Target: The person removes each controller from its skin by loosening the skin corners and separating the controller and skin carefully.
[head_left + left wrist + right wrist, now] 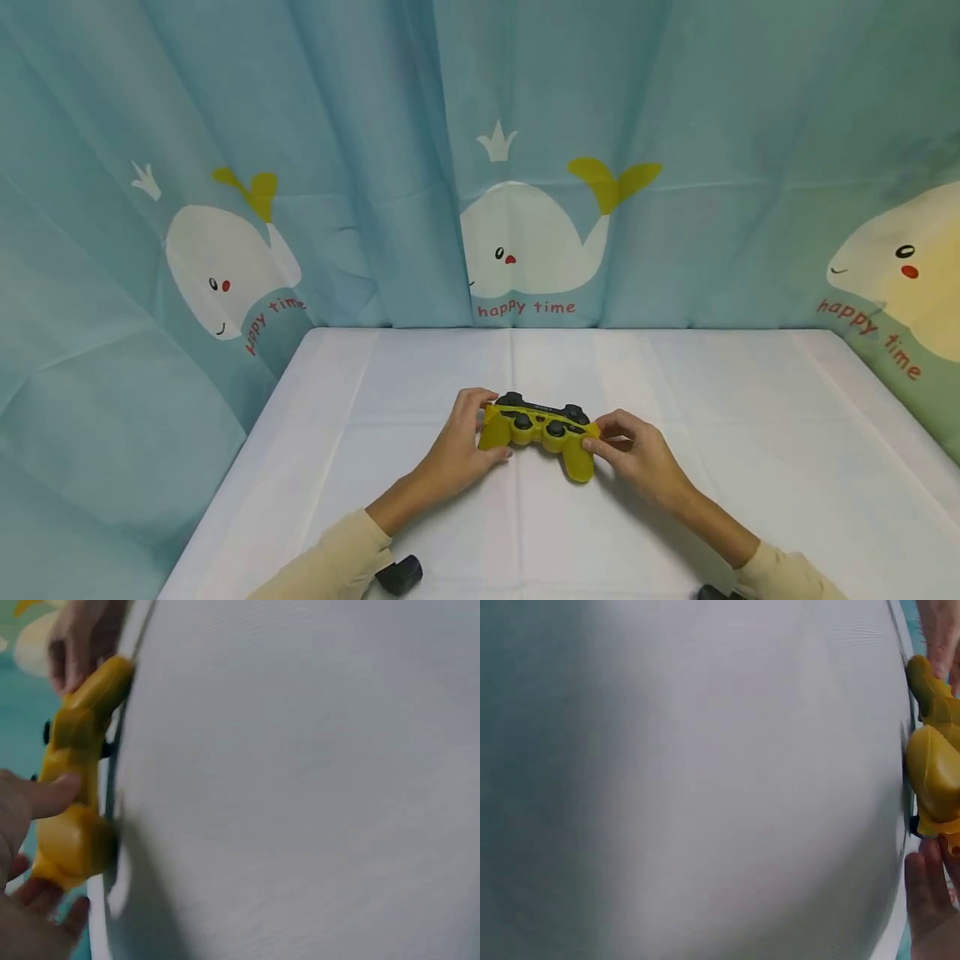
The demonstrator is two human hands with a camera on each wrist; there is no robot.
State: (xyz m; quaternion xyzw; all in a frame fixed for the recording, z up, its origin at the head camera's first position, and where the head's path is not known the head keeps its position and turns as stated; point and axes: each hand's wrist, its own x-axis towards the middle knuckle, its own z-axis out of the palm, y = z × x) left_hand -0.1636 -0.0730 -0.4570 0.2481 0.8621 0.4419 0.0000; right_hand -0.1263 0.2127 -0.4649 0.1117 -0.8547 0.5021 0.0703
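Cream sleeves (330, 562) frame the bottom edge as two hands grip a yellow game controller (542, 431) lying on a white table (750, 433), near its middle. At the controller's nine o'clock, the left hand (461, 446) curls round one grip; at three o'clock, the right hand (637, 457) pinches the other. At twelve o'clock hangs a blue whale-print curtain (525, 167).
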